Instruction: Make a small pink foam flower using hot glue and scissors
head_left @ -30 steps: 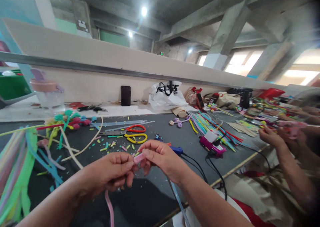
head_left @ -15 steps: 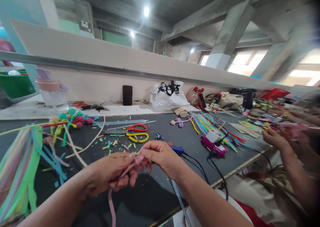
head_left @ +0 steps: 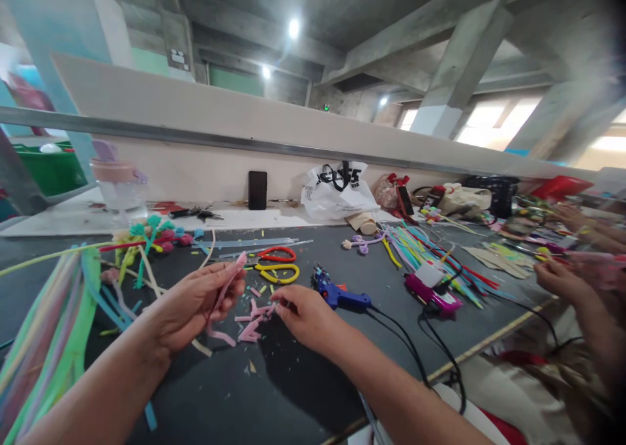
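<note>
While two hands (head_left: 313, 318) work, the left (head_left: 198, 301) holds one pink strip (head_left: 239, 263).

A slim pink strip (head_left: 239, 264) curves down from the left fingers (head_left: 238, 287); short pink pieces (head_left: 250, 333) lie jumbled nearby.

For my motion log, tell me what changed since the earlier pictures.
The left hand moved left and forward, keeping the pink strip. The right hand let go of it and is now at the pink pieces. The scissors and glue gun stayed put.

Right grip (head_left: 306, 316): contact with pink pieces (head_left: 250, 331) unclear; co-worker's arm (head_left: 593, 318) blurred.
</note>
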Available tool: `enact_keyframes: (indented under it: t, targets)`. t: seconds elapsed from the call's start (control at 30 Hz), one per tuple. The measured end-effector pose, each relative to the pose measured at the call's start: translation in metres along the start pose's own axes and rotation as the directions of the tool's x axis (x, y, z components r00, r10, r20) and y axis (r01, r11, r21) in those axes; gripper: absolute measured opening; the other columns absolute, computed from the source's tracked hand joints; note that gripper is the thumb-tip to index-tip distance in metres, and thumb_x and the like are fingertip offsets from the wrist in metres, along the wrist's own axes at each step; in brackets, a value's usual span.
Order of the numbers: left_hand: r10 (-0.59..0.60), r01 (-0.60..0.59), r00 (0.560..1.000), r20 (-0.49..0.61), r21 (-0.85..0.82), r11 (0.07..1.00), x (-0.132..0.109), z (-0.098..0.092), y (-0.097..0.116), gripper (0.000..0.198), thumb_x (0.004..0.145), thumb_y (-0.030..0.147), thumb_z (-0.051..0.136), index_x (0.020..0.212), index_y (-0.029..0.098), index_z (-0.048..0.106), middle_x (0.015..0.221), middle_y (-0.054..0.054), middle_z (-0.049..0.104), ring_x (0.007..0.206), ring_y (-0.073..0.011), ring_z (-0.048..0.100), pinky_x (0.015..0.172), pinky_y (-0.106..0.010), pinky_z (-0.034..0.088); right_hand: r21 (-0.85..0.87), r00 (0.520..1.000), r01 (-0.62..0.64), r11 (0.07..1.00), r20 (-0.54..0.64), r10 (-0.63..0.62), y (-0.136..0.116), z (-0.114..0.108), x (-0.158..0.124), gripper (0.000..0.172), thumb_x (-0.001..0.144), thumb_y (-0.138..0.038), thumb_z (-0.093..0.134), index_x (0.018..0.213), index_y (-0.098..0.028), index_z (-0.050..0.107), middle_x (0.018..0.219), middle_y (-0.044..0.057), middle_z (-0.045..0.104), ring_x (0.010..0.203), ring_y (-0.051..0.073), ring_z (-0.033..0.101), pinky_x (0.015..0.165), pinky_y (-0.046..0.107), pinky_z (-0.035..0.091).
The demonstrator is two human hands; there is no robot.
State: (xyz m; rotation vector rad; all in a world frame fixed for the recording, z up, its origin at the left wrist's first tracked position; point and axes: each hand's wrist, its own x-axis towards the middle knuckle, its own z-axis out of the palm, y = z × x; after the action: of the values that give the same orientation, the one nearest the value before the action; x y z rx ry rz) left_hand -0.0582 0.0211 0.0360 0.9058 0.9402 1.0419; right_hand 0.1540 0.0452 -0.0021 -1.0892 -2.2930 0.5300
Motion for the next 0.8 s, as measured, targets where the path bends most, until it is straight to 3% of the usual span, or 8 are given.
enact_keyframes:
  t: [0.1, 0.2, 0.3, 0.4, 0.53, 0.8]
  targets:
    - [0.011, -0.01, 1.0, -0.023, 0.021, 1.0, 0.002, 0.005, -0.008, 0.025, 0.075, 0.039, 0.063, 0.075, 0.015, 0.057, 0.063, 0.002, 0.054, 0.044, -0.0021, 0.039, 0.036, -0.011, 0.024, 0.022, 0.998, -0.01, 1.0, -0.058, 0.011, -0.002, -0.005, 0.001, 0.019, 0.077, -0.011, 0.052, 0.089, -0.017, 0.066, 0.082, 0.004, 0.066, 0.077, 0.015, 0.058, 0.071, 0.027, 0.044]
    - [0.019, -0.016, 0.999, -0.031, 0.096, 0.995, 0.0, 0.014, -0.013, 0.028, 0.075, 0.043, 0.062, 0.074, 0.015, 0.056, 0.06, 0.002, 0.055, 0.04, -0.0016, 0.034, 0.035, -0.012, 0.017, 0.213, 0.984, -0.056, 0.975, -0.152, 0.09, -0.01, -0.014, 0.002, 0.017, 0.079, -0.018, 0.052, 0.092, -0.017, 0.064, 0.081, 0.004, 0.065, 0.073, 0.015, 0.058, 0.069, 0.028, 0.045]
    - [0.027, -0.032, 0.999, 0.028, 0.224, 0.974, -0.004, 0.026, -0.015, 0.035, 0.076, 0.047, 0.059, 0.065, 0.015, 0.053, 0.051, 0.005, 0.048, 0.037, -0.0013, 0.026, 0.035, -0.013, 0.015, 0.516, 0.977, -0.071, 0.854, -0.137, 0.164, -0.022, -0.02, 0.0, 0.022, 0.081, -0.026, 0.052, 0.1, -0.016, 0.06, 0.085, 0.005, 0.064, 0.074, 0.014, 0.059, 0.072, 0.029, 0.048]
    - [0.042, -0.062, 0.997, 0.058, 0.393, 0.918, -0.008, 0.037, -0.016, 0.04, 0.075, 0.051, 0.056, 0.059, 0.015, 0.052, 0.043, 0.008, 0.038, 0.036, -0.0028, 0.025, 0.036, -0.015, 0.016, 0.693, 0.977, -0.086, 0.716, -0.083, 0.198, -0.035, -0.023, -0.003, 0.025, 0.078, -0.029, 0.056, 0.099, -0.016, 0.059, 0.088, 0.005, 0.064, 0.082, 0.015, 0.061, 0.078, 0.03, 0.048]
    - [0.058, -0.079, 0.997, 0.057, 0.511, 0.856, -0.012, 0.046, -0.015, 0.04, 0.072, 0.053, 0.058, 0.059, 0.015, 0.054, 0.044, 0.008, 0.039, 0.039, -0.004, 0.028, 0.038, -0.017, 0.018, 0.729, 0.969, -0.162, 0.665, -0.011, 0.248, -0.041, -0.024, -0.007, 0.017, 0.074, -0.027, 0.06, 0.087, -0.015, 0.06, 0.078, 0.003, 0.064, 0.072, 0.014, 0.062, 0.073, 0.029, 0.048]
    - [0.061, -0.103, 0.994, 0.095, 0.55, 0.829, -0.015, 0.044, -0.018, 0.039, 0.073, 0.052, 0.056, 0.06, 0.015, 0.058, 0.052, 0.004, 0.048, 0.042, -0.0053, 0.031, 0.04, -0.017, 0.021, 0.636, 0.981, -0.137, 0.76, -0.018, 0.192, -0.04, -0.023, -0.007, 0.015, 0.078, -0.026, 0.057, 0.068, -0.016, 0.059, 0.066, 0.001, 0.063, 0.065, 0.013, 0.061, 0.066, 0.026, 0.048]
